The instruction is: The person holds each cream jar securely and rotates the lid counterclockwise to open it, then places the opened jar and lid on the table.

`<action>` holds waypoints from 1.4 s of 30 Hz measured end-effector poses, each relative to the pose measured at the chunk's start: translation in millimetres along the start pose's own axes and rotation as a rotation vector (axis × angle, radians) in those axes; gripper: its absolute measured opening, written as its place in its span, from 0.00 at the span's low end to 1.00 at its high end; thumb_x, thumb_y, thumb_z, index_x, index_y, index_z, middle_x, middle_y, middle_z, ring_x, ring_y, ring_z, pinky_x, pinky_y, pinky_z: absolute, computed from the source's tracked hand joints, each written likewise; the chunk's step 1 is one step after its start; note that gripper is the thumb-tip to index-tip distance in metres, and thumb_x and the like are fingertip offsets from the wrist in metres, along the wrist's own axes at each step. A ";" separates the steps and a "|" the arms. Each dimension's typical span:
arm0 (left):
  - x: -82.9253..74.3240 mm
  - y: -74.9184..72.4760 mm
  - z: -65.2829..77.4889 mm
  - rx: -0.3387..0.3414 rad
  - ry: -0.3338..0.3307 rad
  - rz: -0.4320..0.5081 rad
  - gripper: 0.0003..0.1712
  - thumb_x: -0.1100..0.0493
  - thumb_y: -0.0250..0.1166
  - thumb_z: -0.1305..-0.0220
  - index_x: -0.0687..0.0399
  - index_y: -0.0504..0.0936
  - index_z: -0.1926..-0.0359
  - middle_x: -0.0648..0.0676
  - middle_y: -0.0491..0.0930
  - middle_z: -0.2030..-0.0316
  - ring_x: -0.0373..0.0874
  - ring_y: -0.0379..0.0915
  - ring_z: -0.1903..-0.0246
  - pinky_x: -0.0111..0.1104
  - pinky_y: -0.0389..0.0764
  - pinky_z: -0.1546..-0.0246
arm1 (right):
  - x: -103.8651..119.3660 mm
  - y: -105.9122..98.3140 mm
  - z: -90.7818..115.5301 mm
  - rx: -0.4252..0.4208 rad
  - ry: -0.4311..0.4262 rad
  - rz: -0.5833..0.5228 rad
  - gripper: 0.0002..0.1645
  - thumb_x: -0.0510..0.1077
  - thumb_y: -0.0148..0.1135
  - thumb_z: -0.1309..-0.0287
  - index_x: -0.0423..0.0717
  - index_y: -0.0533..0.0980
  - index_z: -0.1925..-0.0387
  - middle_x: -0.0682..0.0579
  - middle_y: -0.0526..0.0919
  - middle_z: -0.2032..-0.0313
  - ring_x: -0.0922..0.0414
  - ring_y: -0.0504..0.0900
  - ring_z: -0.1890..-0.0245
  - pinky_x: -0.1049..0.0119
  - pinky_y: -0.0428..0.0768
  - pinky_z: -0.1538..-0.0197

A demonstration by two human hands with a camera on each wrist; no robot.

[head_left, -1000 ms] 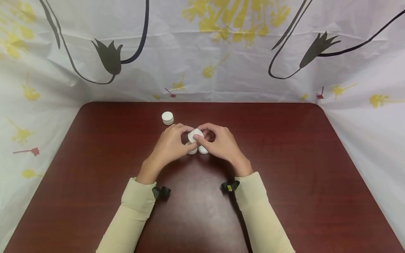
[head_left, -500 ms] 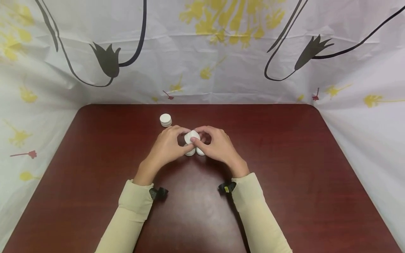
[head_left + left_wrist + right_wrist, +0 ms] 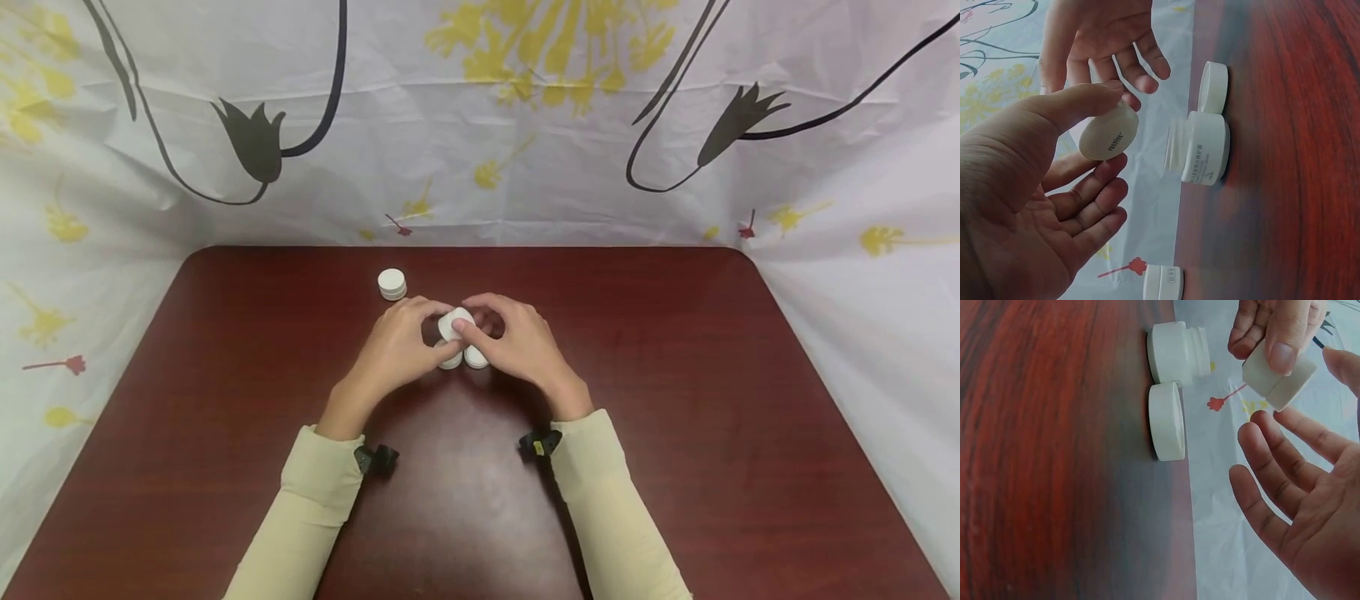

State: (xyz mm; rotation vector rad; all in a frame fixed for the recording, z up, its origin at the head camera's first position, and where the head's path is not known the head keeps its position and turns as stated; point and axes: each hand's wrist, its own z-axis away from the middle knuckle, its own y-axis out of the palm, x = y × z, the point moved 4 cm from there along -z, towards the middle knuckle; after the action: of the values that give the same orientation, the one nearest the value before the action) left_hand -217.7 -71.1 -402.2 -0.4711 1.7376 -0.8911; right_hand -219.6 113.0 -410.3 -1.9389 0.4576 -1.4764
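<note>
My left hand (image 3: 397, 337) pinches a small white cosmetic jar (image 3: 1109, 134) between thumb and fingers, above the table, tilted. Small dark print marks its face in the left wrist view. Close by on the other side, my right hand (image 3: 1310, 494) has its fingers spread and fairly straight. Its fingertips come near the jar; whether they touch it cannot be told. Under the hands stands an uncapped white jar (image 3: 1207, 150) with its threaded neck bare. Right beside that jar lies a white lid (image 3: 1165, 422).
Another white jar (image 3: 392, 283), capped, stands behind the left hand toward the back of the dark red wooden table (image 3: 705, 400). A white cloth (image 3: 555, 183) with flower prints hangs around the table's back and sides.
The right fingers have shifted slightly around the held jar, whose tilt differs a little. The jar stays in the left hand. Earlier the whole view also shifted slightly.
</note>
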 end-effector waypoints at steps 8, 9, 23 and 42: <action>-0.4 -0.7 -0.5 0.001 -0.004 -0.006 0.28 0.46 0.78 0.41 0.54 0.88 0.42 0.54 0.88 0.48 0.53 0.81 0.44 0.49 0.80 0.39 | 2.4 -2.4 0.1 -0.053 0.029 0.057 0.21 0.68 0.68 0.35 0.62 0.86 0.53 0.64 0.86 0.71 0.67 0.84 0.70 0.61 0.79 0.62; -0.2 -0.4 -0.4 0.002 -0.004 -0.008 0.28 0.46 0.78 0.40 0.54 0.88 0.42 0.54 0.88 0.48 0.53 0.81 0.44 0.49 0.80 0.39 | 2.3 -1.9 0.2 -0.051 0.028 0.056 0.21 0.68 0.68 0.35 0.61 0.86 0.52 0.64 0.87 0.71 0.67 0.84 0.70 0.61 0.79 0.62; 2.2 2.2 -2.9 0.014 -0.006 -0.019 0.27 0.49 0.76 0.39 0.54 0.87 0.41 0.55 0.87 0.44 0.55 0.80 0.42 0.52 0.77 0.36 | 3.6 -1.4 -2.6 -0.023 -0.018 0.027 0.19 0.61 0.71 0.35 0.59 0.87 0.48 0.60 0.86 0.70 0.64 0.84 0.68 0.62 0.79 0.62; 5.4 2.9 -0.1 -0.011 -0.006 0.008 0.26 0.47 0.77 0.40 0.53 0.88 0.43 0.54 0.88 0.48 0.54 0.81 0.44 0.51 0.79 0.38 | 3.3 1.1 0.2 -0.017 0.005 0.020 0.21 0.61 0.71 0.35 0.54 0.87 0.48 0.60 0.89 0.69 0.65 0.85 0.69 0.63 0.80 0.60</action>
State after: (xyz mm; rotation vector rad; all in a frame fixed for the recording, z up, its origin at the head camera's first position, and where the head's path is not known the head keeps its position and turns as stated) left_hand -219.4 -72.9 -407.8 -0.4735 1.7385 -0.8743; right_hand -218.3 110.2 -408.7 -1.9387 0.4918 -1.4695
